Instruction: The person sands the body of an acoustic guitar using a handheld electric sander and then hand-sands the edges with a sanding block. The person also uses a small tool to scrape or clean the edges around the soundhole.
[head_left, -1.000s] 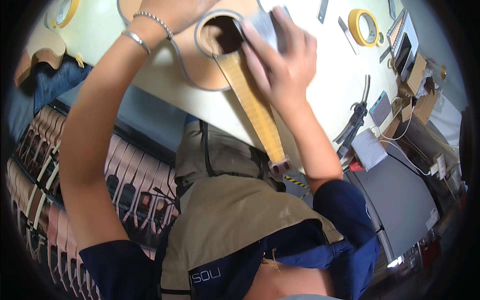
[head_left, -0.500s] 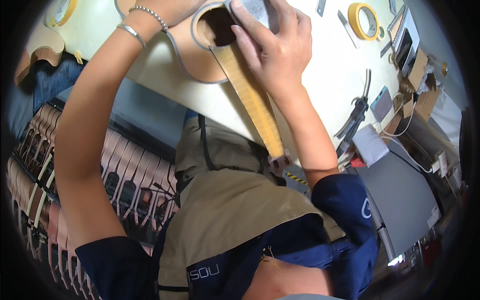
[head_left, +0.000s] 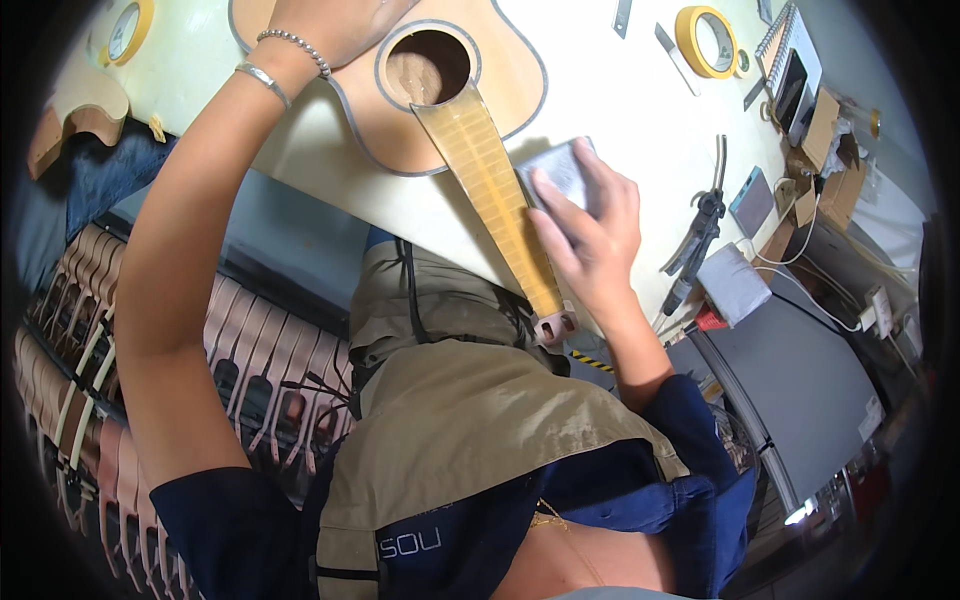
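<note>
An unfinished acoustic guitar body (head_left: 480, 100) of pale wood lies on the cream workbench (head_left: 620, 110), sound hole up. Its light fretboard neck (head_left: 495, 190) runs toward me past the bench edge. My left hand (head_left: 320, 25), with two bracelets at the wrist, presses flat on the body beside the sound hole. My right hand (head_left: 590, 235) grips a grey rectangular sanding block (head_left: 560, 170) against the right side of the neck.
Two rolls of yellow tape (head_left: 708, 40) (head_left: 128, 30) lie on the bench. A black tool (head_left: 695, 240), a notebook (head_left: 790, 60), cardboard boxes (head_left: 825, 150) and cables sit at the right. A wooden part (head_left: 75, 110) rests at the left; several guitar necks (head_left: 90, 340) stand racked below.
My right hand has slid the grey block from the sound hole end down along the neck toward me. My left hand has stayed pressed on the guitar body.
</note>
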